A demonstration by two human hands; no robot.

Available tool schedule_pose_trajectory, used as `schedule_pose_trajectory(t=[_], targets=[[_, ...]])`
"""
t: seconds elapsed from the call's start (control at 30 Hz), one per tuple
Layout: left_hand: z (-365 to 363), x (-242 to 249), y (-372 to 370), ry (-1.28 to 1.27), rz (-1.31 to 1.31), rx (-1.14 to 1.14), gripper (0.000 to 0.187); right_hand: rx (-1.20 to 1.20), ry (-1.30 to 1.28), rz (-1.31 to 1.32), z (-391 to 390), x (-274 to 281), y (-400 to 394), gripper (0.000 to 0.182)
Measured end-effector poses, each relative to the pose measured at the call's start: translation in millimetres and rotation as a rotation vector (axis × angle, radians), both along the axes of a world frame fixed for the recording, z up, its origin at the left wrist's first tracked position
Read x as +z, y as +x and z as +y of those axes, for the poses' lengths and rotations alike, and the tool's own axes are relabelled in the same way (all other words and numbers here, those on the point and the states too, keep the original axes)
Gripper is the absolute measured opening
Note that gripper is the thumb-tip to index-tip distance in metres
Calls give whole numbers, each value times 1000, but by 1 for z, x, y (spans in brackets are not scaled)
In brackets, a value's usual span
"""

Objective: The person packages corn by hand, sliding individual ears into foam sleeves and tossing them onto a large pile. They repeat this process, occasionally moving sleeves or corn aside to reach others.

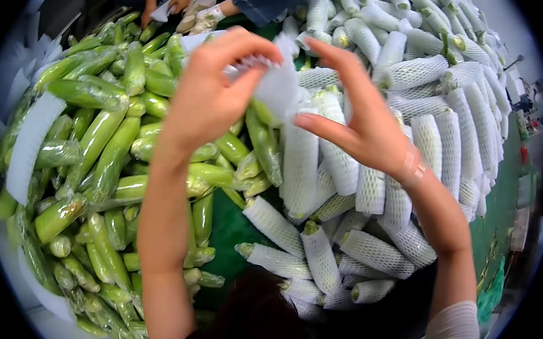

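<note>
Both hands raised mid-bench, above gap between piles. Left hand pinches white foam net sleeve; right hand pulls its other edge, fingers spread. Step, likely: opening sleeve. Bare green vegetables fill bench's left side, sleeved ones right. Next calls for picking bare vegetable, sliding it inside.

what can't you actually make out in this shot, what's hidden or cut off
1. Head view: whether the foam net already holds a vegetable; left hand and right hand cover its ends.
2. Head view: the co-worker at the top, cut off by the frame edge; only hands and a sleeve show.
3. Head view: items at the far right edge, too small and warped to name.
4. Head view: lower vegetables, buried under the pile.
</note>
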State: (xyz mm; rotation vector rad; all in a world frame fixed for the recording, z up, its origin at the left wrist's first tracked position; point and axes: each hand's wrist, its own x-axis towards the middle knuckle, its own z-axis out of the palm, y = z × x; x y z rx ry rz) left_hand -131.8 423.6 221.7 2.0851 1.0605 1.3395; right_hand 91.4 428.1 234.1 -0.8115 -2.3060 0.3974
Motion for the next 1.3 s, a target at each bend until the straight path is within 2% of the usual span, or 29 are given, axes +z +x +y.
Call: schedule_pose_trajectory(t=[0.03, 0.1, 0.13, 0.17, 0.23, 0.3, 0.37, 0.43, 0.47, 0.5, 0.53, 0.57, 0.6, 0.63, 0.7, 0.73, 0.77, 0.8, 0.83, 0.87, 0.9, 0.93, 0.97, 1.03, 1.1, 1.17, 1.2, 1.23, 1.3], targets=[[-14, 16, -15, 17, 21, 16, 18, 68, -9, 109, 5, -11, -24, 69], [-39, 29, -33, -100, -28, -28, 21, 247, -467, 364, -5, -14, -59, 63], [-48, 30, -39, -205, -88, -91, 25, 275, -436, 381, -14, -17, -71, 54], [-53, 17, -49, -212, -90, -94, 25, 246, -540, 484, -27, -24, -81, 50], [-60, -36, -63, -392, -708, -117, 30, 210, -880, 929, -53, -50, -98, 38], [-74, -92, -50, -586, -1069, -153, 31, 170, -1427, 1171, -72, -82, -98, 33], [-95, -142, -26, -746, -1214, -136, 34, 72, -1802, 1102, -79, -116, -81, 32], [-119, -169, -5, -834, -1317, -155, 33, -3, -1770, 1179, -97, -134, -83, 30], [-124, -175, 5, -852, -1235, -132, 32, -69, -1724, 1255, -102, -141, -84, 28], [-127, -179, 14, -870, -1155, -110, 32, -195, -1591, 1154, -105, -150, -85, 18], [-124, -180, 22, -778, -1268, -140, 30, -306, -1093, 904, -103, -167, -82, 13], [-118, -179, 31, -733, -1306, -10, 21, -382, -597, 639, -100, -179, -80, 8], [-109, -174, 35, -717, -1436, -7, 15, -476, -379, 563, -91, -175, -80, 12], [-98, -168, 37, -698, -1567, -3, 9, -474, -378, 560, -81, -167, -74, 12], [-77, -163, 43, -700, -1507, 105, 9, -539, -1020, 1010, -62, -153, -62, 19], [-64, -162, 43, -702, -1439, 212, 9, -490, -1126, 1257, -51, -152, -67, 21], [-41, -201, 37, -797, -985, 513, 16, -432, -1225, 1507, -43, -151, -72, 23], [-26, -230, 41, -606, -777, 687, 25, -380, -1174, 1212, -41, -165, -66, 21], [-18, -243, 44, -410, -561, 842, 35, -478, -908, 598, -42, -179, -54, 24], [-19, -239, 45, -408, -564, 840, 35, -520, -724, 346, -52, -166, -56, 25], [-23, -229, 46, -542, -349, 779, 41, -558, -533, 98, -62, -155, -58, 26], [-25, -220, 48, -671, -128, 707, 48, -541, -485, 115, -66, -159, -57, 24], [-27, -212, 50, -676, -122, 699, 48, -551, -490, 117, -68, -161, -55, 24], [-26, -194, 48, -829, 246, 540, 55, -535, -486, -17, -70, -165, -55, 23], [-29, -200, 39, -867, 267, 456, 56, -527, -458, -3, -71, -167, -55, 25], [-39, -252, 27, -575, -27, 153, 58, -494, -525, -54, -72, -161, -51, 25], [-45, -223, 24, -545, -93, 61, 49, -493, -518, -49, -75, -158, -48, 25], [-49, -195, 33, -1211, -577, 141, 44, -483, -591, -46, -82, -156, -42, 26], [-64, -199, 42, -1132, -583, 281, 46, -475, -668, -40, -94, -155, -34, 27]])
